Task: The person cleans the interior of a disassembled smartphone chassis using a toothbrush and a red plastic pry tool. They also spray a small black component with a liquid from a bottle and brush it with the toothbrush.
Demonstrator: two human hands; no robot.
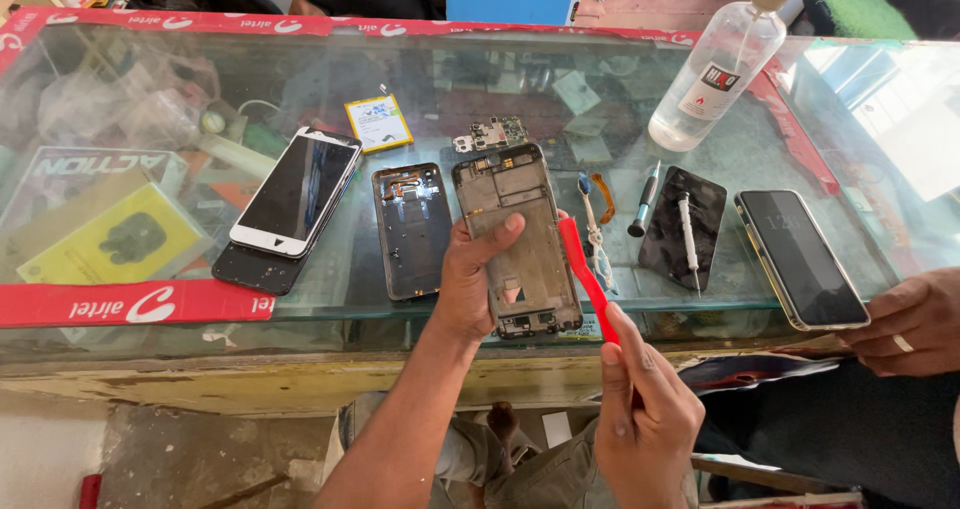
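Red brush (585, 274) pinched in my right hand (640, 419), tip beside the phone frame (515, 239) that my left hand (470, 279) grips at the glass counter (180, 89) edge (half overhanging). Pushing too hard could tip the frame off the counter.

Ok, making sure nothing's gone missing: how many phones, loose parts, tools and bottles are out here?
Whole phones: 2, white-edged and gold-edged
Loose phone parts: 6, grey metal frame in left hand, black back cover, yellow battery, green circuit board, two black panels
Hand tools: 4, red plastic tool in right hand, pale brush, dark screwdriver, white screwdriver
Clear spray bottles: 1
Total: 13
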